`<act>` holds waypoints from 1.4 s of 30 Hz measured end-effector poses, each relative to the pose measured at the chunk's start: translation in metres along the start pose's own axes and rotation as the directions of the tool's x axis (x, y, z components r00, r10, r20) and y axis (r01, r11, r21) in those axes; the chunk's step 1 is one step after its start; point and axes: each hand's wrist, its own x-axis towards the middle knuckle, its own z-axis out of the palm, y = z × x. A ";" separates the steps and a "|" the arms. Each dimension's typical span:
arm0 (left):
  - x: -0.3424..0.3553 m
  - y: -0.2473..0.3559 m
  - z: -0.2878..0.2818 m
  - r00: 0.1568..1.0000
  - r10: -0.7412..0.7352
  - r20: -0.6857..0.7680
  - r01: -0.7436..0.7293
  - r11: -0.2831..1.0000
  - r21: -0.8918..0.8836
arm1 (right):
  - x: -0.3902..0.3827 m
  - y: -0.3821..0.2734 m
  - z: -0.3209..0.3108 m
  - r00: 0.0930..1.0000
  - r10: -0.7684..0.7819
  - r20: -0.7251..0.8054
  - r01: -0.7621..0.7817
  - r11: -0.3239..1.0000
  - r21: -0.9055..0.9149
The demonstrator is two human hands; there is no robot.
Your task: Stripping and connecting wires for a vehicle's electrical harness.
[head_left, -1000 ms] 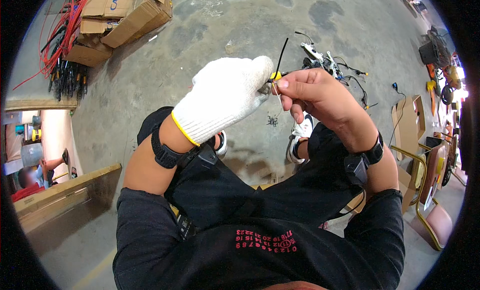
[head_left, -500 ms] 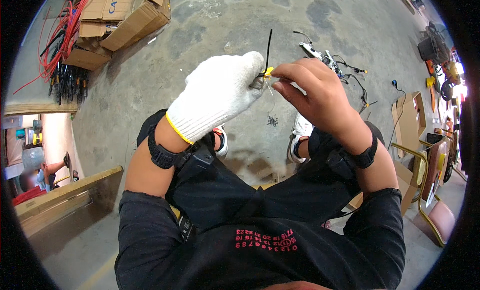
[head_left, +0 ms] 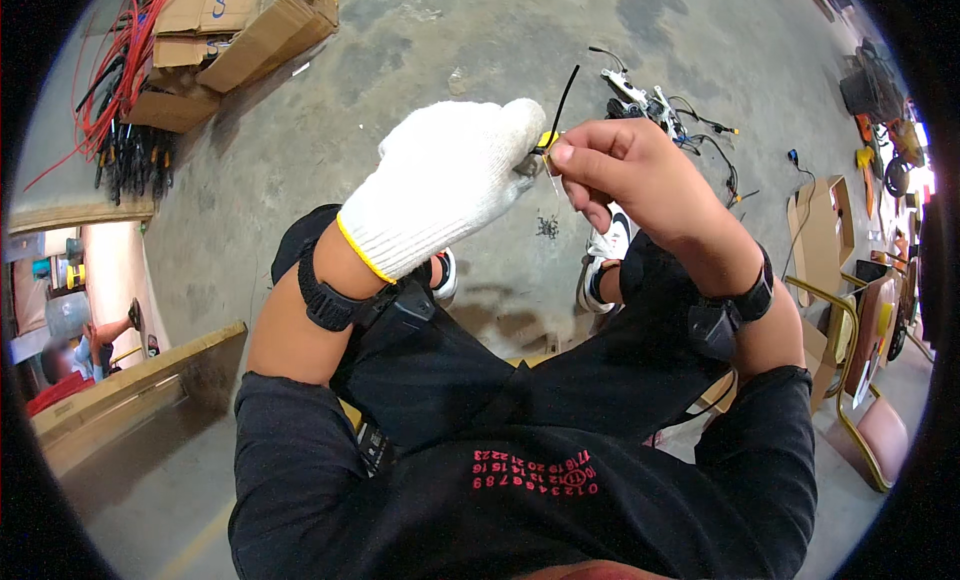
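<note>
Head view: left hand (head_left: 440,185), white-gloved, and bare right hand (head_left: 625,175) pinched together on a small yellow-tipped part (head_left: 546,140) between their fingertips. Black cable tie (head_left: 563,95) rises up-right from the pinch, equally near both.

Brown cardboard boxes (head_left: 235,30) lie open at upper left.

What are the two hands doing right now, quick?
Left hand, in a white knit glove: closed, pinching a small yellow-tipped part.
Right hand, bare: closed, fingers pinching the same part beside a thin black cable tie.
</note>
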 end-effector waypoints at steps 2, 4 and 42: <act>0.001 0.001 0.000 1.000 -0.001 0.006 0.001 1.000 0.015 | 0.003 0.001 -0.002 0.988 0.109 0.106 -0.127 0.974 0.188; 0.001 0.001 0.000 1.000 -0.021 0.004 0.021 0.999 0.025 | 0.006 0.003 -0.004 0.987 0.087 0.132 -0.113 0.973 0.200; 0.004 -0.004 -0.017 0.981 -0.145 0.129 0.163 0.975 -0.149 | 0.010 0.001 -0.018 0.875 -0.483 0.025 0.442 0.776 -0.450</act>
